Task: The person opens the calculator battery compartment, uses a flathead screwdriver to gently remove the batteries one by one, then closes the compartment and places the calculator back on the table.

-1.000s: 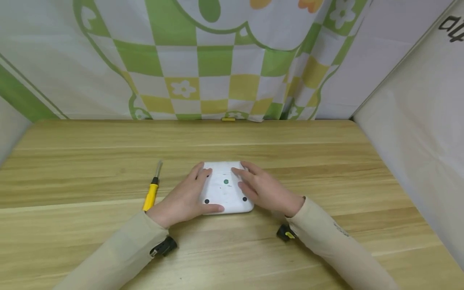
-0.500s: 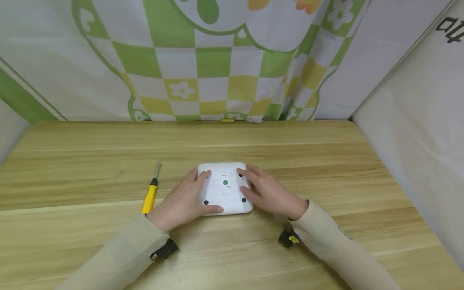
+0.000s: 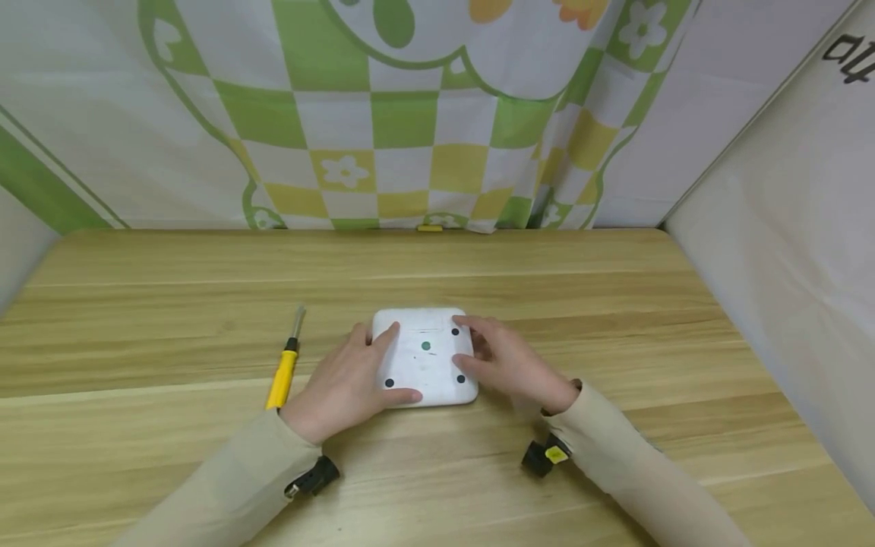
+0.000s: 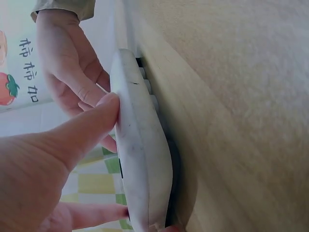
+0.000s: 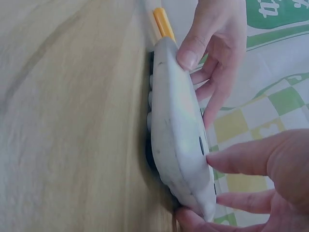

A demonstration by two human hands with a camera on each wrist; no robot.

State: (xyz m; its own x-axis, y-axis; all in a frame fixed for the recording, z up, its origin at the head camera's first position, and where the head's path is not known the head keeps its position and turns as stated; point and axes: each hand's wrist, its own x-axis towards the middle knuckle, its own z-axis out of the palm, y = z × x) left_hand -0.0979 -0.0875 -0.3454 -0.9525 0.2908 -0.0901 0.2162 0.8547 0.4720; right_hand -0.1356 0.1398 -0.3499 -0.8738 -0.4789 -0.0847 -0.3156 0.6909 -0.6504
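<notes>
A white calculator (image 3: 427, 372) lies back side up in the middle of the head view, with dark round feet and a green dot on its back. Grey keys (image 4: 148, 87) show on its underside in the left wrist view, facing the table. My left hand (image 3: 345, 384) grips its left side, thumb along the near edge and a finger on the back. On the right side, my right hand (image 3: 513, 365) has its thumb and a finger on the back. In the right wrist view another fingertip (image 5: 189, 218) reaches under the edge.
A screwdriver (image 3: 282, 376) with a yellow handle lies left of the calculator, its tip pointing away; the left forearm is close to its handle. A checkered curtain (image 3: 403, 121) hangs behind the wooden table (image 3: 581, 289). A small yellow object (image 3: 430, 228) sits at the far edge.
My right hand has shifted slightly right, uncovering the far right foot and corner of the calculator. The left hand's fingers have moved a little, and the far left corner shows.
</notes>
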